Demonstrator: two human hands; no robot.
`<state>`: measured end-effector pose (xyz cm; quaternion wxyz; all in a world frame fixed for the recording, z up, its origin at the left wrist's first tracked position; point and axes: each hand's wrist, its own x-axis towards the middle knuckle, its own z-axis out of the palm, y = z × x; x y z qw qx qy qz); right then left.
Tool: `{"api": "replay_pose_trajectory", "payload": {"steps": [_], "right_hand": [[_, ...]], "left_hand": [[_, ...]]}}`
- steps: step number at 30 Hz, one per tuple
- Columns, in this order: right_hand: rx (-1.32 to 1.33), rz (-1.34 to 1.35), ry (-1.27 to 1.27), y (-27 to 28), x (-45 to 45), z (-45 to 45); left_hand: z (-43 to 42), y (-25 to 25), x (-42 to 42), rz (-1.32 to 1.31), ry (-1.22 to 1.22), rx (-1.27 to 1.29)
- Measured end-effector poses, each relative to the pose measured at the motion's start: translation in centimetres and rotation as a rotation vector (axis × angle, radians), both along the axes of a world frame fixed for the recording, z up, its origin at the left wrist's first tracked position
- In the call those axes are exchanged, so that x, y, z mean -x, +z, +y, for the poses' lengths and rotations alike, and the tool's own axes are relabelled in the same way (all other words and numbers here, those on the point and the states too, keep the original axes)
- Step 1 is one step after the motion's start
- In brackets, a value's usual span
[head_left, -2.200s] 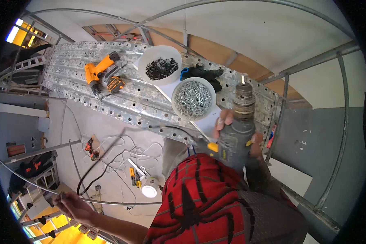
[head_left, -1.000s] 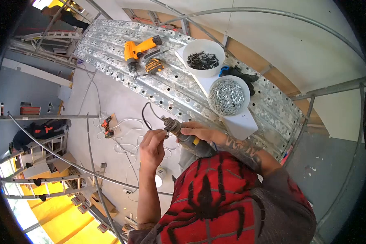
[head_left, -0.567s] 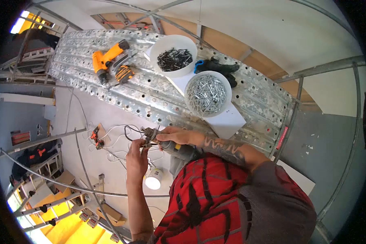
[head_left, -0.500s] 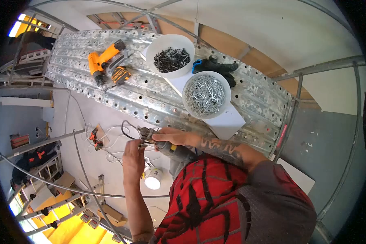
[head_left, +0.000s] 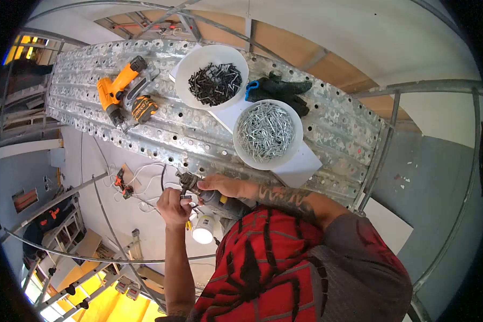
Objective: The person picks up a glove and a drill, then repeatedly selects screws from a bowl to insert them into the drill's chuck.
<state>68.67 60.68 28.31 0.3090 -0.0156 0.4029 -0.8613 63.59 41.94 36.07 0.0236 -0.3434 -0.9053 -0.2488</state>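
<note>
A grey power drill (head_left: 216, 199) lies across the front of the body, its metal chuck (head_left: 188, 181) pointing left. My right hand (head_left: 222, 185) is wrapped round the drill just behind the chuck. Against the chuck, my left hand (head_left: 173, 206) is closed on a small metal key (head_left: 185, 196), partly hidden by the fingers. Beyond them on the perforated metal platform (head_left: 198, 140) stand a white bucket of silver fasteners (head_left: 265, 132) and a white bucket of black fasteners (head_left: 215, 85).
On the platform lie an orange drill (head_left: 119, 86), a tape measure (head_left: 144, 109) and dark gloves (head_left: 280, 92). Scaffold tubes (head_left: 383, 153) flank it. Below are a red-and-black tool (head_left: 123, 183), white cable, a white bucket (head_left: 203, 231) and ladders.
My left hand has come from the far lower left to the chuck. The drill has turned from upright to pointing left. Lately both hands have stayed together at the chuck while the view shifted slightly.
</note>
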Motion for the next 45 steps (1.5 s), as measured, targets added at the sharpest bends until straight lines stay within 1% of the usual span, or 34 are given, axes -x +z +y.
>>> {"api": "replay_pose_trajectory", "payload": {"steps": [1,2,3,4,5,6,8,9,10,11,12,13,14,15,16,18,20,21,22,24,25,28,29,30,32,33,34,36,38,40,41,42,44,45], "right_hand": [[0.012,-0.009,0.002,0.2,0.1,-0.1],[0.022,-0.022,0.008,0.3,-0.1,-0.2],[0.021,-0.032,0.009,0.1,-0.2,-0.4],[-0.111,-0.021,0.024,-0.2,-0.2,-0.5],[-0.243,-0.007,0.032,-0.5,0.0,-0.5],[-0.252,-0.012,0.016,-0.7,0.2,-0.5],[-0.151,0.048,-0.076,-0.7,-0.4,-0.9],[-0.108,0.043,-0.036,-0.6,-0.3,-0.8],[-0.112,0.044,-0.032,-1.1,-0.3,-1.3],[-0.150,0.018,-0.022,-1.6,-0.5,-2.1],[-0.188,-0.009,-0.016,-2.0,-0.6,-2.5],[-0.195,-0.001,0.011,-0.1,-0.3,-1.5],[-0.191,-0.004,0.007,0.7,-0.2,-1.4],[-0.124,-0.016,0.005,1.3,-0.2,-1.4],[-0.058,-0.028,0.004,1.5,-0.4,-1.5],[-0.072,-0.034,0.029,1.0,-0.6,-1.8],[-0.087,-0.033,0.049,0.6,-0.7,-2.2],[-0.135,-0.009,0.010,0.8,-0.7,-2.3],[-0.184,0.013,-0.029,0.9,-0.8,-2.3],[-0.191,0.013,-0.026,1.0,-0.7,-2.1],[-0.194,0.015,-0.017,1.1,-0.6,-2.0],[-0.226,0.063,-0.094,1.4,-0.7,-2.1],[-0.226,0.061,-0.096,0.9,-0.7,-2.2],[-0.200,0.054,-0.061,-0.1,-0.8,-2.6],[-0.174,0.051,-0.023,0.0,-0.6,-2.4],[-0.196,0.028,-0.040,1.0,-0.5,-1.9],[-0.218,0.004,-0.059,1.7,-0.5,-1.5],[-0.255,-0.015,-0.052,1.3,-0.6,-1.5],[-0.292,-0.024,-0.039,0.2,-0.9,-1.7],[-0.414,0.025,0.015,-0.7,-0.7,-1.6],[-0.385,0.096,0.035,-0.7,-0.8,-1.2],[-0.382,0.119,0.044,0.4,-0.7,-0.8],[-0.439,0.178,-0.076,2.6,-0.8,-0.6],[-0.318,0.148,-0.040,1.0,-0.8,-1.0]], "left_hand": [[0.6,-0.3,0.0,0.060,0.046,-0.048],[0.7,-1.2,-1.1,0.049,0.045,-0.045],[0.9,-2.8,-2.6,-0.110,0.299,-0.168],[1.8,-3.5,-3.7,-0.267,0.556,-0.292],[2.6,-3.9,-4.3,-0.249,0.633,-0.307],[4.3,-3.3,-4.6,-0.242,0.695,-0.434],[4.2,-2.7,-5.5,-0.512,0.841,-0.561],[4.1,-1.6,-5.5,-0.662,0.886,-0.641],[3.9,-0.2,-5.1,-0.809,0.923,-0.721],[3.6,0.7,-5.0,-0.813,0.880,-0.676],[2.4,0.8,-4.9,-0.779,0.825,-0.553],[2.6,1.8,-4.6,-0.839,0.855,-0.527],[2.8,3.4,-4.4,-0.900,0.886,-0.499],[2.0,4.3,-4.2,-1.034,0.894,-0.488],[1.9,5.1,-4.1,-1.081,0.893,-0.486],[1.6,4.7,-4.4,-1.144,0.936,-0.628],[0.9,4.2,-4.7,-1.180,0.919,-0.671],[0.6,4.1,-4.7,-1.218,0.903,-0.715],[0.7,4.2,-4.7,-1.220,0.899,-0.713],[0.8,4.2,-4.7,-1.044,0.892,-0.482],[0.6,4.2,-4.8,-1.044,0.890,-0.479],[0.4,4.2,-4.8,-0.581,0.518,-0.352],[0.4,4.8,-4.6,-0.487,0.397,-0.181],[-0.1,4.5,-4.5,-0.489,0.398,-0.180],[-1.6,3.5,-3.8,-0.379,0.308,0.160],[-1.1,3.2,-3.7,-0.192,0.261,0.134],[-1.2,3.0,-3.8,-0.189,0.261,0.134],[-1.5,2.5,-4.1,-0.400,0.328,0.103],[-0.5,2.5,-4.7,-0.347,0.363,0.048],[0.0,2.4,-5.0,-0.728,0.601,-0.276],[0.4,2.9,-4.9,-0.726,0.585,-0.309],[-0.4,2.7,-4.9,-0.720,0.573,-0.218],[-0.6,3.6,-4.8,-0.441,0.437,0.005],[-0.6,3.8,-4.6,-0.337,0.359,-0.073]]}}
